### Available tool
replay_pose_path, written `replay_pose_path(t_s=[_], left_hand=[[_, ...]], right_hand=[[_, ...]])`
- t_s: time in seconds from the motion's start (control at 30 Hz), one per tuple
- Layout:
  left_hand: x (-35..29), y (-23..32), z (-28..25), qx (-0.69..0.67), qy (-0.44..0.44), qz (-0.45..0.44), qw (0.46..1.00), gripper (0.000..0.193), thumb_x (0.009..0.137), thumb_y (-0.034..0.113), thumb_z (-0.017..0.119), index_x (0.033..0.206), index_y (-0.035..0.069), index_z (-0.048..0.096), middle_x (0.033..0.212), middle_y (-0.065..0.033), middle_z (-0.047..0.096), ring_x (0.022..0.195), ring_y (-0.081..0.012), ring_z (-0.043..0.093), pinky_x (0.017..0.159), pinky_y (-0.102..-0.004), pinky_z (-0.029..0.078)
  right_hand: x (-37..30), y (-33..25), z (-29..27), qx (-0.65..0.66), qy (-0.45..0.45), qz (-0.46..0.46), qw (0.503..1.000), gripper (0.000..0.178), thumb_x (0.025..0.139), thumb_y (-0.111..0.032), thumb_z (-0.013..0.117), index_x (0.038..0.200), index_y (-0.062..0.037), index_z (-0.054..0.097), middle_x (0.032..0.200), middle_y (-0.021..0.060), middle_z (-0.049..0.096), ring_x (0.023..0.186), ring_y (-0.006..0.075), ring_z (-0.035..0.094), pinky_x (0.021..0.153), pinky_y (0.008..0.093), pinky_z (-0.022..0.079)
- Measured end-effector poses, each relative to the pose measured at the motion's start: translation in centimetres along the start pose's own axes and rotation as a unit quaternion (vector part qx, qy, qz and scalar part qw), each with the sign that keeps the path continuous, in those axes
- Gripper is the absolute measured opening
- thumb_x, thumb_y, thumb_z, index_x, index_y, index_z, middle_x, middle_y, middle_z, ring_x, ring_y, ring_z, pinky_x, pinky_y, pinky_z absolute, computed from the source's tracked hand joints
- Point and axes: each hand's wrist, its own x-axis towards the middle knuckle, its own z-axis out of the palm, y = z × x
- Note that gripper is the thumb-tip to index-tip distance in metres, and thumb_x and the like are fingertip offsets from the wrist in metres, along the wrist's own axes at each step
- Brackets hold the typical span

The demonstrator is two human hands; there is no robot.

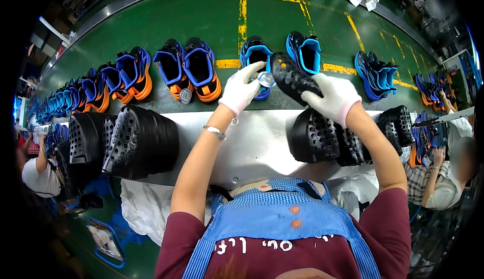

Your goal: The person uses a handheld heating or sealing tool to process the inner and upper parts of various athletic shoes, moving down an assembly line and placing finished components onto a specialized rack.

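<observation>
My right hand (333,97), in a white glove, grips one end of a black perforated insole (288,79), tilted above the conveyor. My gloved left hand (241,90) is just left of it, thumb and finger closed about a small pale tag (266,79) at the heel of a black shoe with light-blue lining (256,53). That shoe is partly hidden by the hand and tag. Behind the insole stands another black and light-blue shoe (308,54). To the left of my left hand sits a black, blue and orange pair of sneakers (200,74), the nearer view of its left shoe showing a similar tag.
A metal ledge (234,143) runs before me, with stacked black insoles at left (143,140) and right (315,137). The green conveyor (196,19) carries a row of sneakers at left (133,72) and another pair (375,77) at right. People work on both sides.
</observation>
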Motion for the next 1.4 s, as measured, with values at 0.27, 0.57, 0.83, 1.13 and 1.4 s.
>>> replay_pose_path(t_s=[0.27,0.57,0.83,1.13,1.4], left_hand=[[-3.3,2.5,-0.9,0.122,0.016,0.053,0.991,0.042,0.082,0.005,0.062,0.124,0.008,0.059,0.102,-0.0108,0.064,0.082,-0.0178,0.065,0.073,-0.0297,0.053],[0.8,-2.0,2.2,0.348,-0.021,0.007,0.937,0.028,0.085,0.023,0.062,0.108,0.007,0.063,0.108,-0.0139,0.059,0.096,-0.0355,0.061,0.084,-0.0435,0.051],[1.7,-2.5,5.6,0.279,0.030,0.035,0.959,0.023,0.086,0.028,0.063,0.099,0.009,0.065,0.101,-0.0126,0.061,0.092,-0.0352,0.062,0.079,-0.0452,0.051],[2.0,-4.1,5.8,0.258,0.013,0.002,0.966,0.032,0.084,0.031,0.066,0.099,0.003,0.068,0.102,-0.0145,0.063,0.094,-0.0339,0.061,0.084,-0.0411,0.049],[1.7,-4.5,5.7,0.226,0.029,0.038,0.973,0.028,0.083,0.028,0.067,0.098,0.004,0.067,0.099,-0.0150,0.063,0.091,-0.0356,0.060,0.082,-0.0414,0.048]], right_hand=[[1.8,0.6,-0.9,0.039,-0.058,0.042,0.997,0.044,0.082,-0.044,0.060,0.088,-0.0008,0.064,0.077,0.0223,0.066,0.078,0.0386,0.066,0.074,0.0440,0.052],[6.8,0.2,-1.1,0.014,-0.195,0.014,0.981,0.051,0.076,-0.049,0.062,0.092,0.0000,0.068,0.080,0.0226,0.066,0.079,0.0337,0.065,0.074,0.0383,0.051],[12.9,-0.9,-1.6,-0.095,-0.222,-0.001,0.970,0.054,0.071,-0.044,0.059,0.088,0.0056,0.069,0.074,0.0241,0.065,0.070,0.0335,0.065,0.068,0.0405,0.053],[13.3,-4.3,3.8,-0.126,-0.188,0.008,0.974,0.033,0.076,-0.023,0.057,0.096,-0.0016,0.073,0.096,0.0201,0.070,0.093,0.0311,0.069,0.079,0.0395,0.054],[14.1,0.5,2.2,0.009,-0.300,0.067,0.951,0.052,0.075,-0.048,0.059,0.071,0.0025,0.067,0.062,0.0112,0.060,0.055,0.0231,0.058,0.054,0.0368,0.048]])
